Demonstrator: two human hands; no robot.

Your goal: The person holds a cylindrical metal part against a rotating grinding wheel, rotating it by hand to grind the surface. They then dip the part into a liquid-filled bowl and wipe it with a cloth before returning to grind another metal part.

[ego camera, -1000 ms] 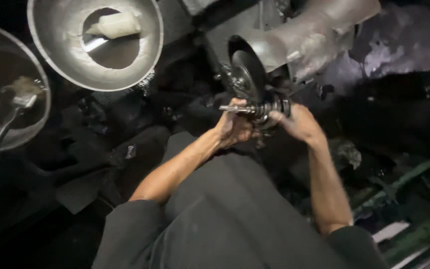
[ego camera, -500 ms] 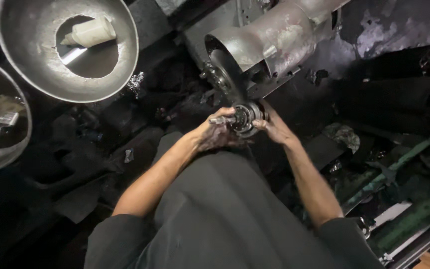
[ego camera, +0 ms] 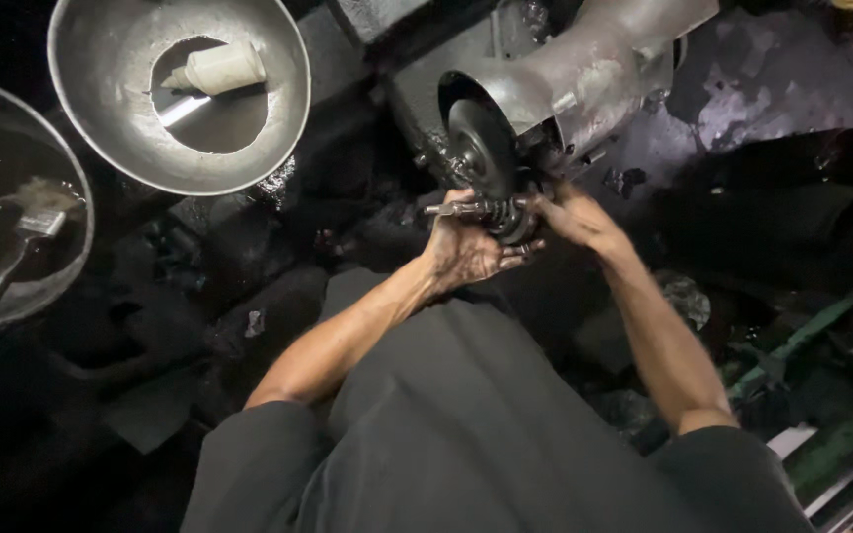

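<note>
The left hand [ego camera: 466,252] is closed around a dark gear shaft [ego camera: 491,212], w/ the thin metal end of the shaft sticking out to the left past the thumb. The palm and fingers are black w/ grease. The right hand [ego camera: 570,217] comes from the right and touches the same shaft at its thick, ringed end; fingers are curled narrow on it, but the exact grip I cannot tell, it is a bit blurred. So the shaft is between both hands, at centre of the scene, just near a dark round disc [ego camera: 481,148] of the grey metal housing [ego camera: 584,69], which lies at far right of centre.

At far left is a metal bowl [ego camera: 101,128] w/ dark liquid and a pale bottle [ego camera: 219,67] lying inside. At the left edge, a 2nd basin [ego camera: 76,262] holds dark liquid and a brush [ego camera: 22,237]. On the right side, near, a green metal frame [ego camera: 802,336] runs diagonally. The floor [ego camera: 249,257] around is dark and oily. The person's lap in grey cloth fills the near part.
</note>
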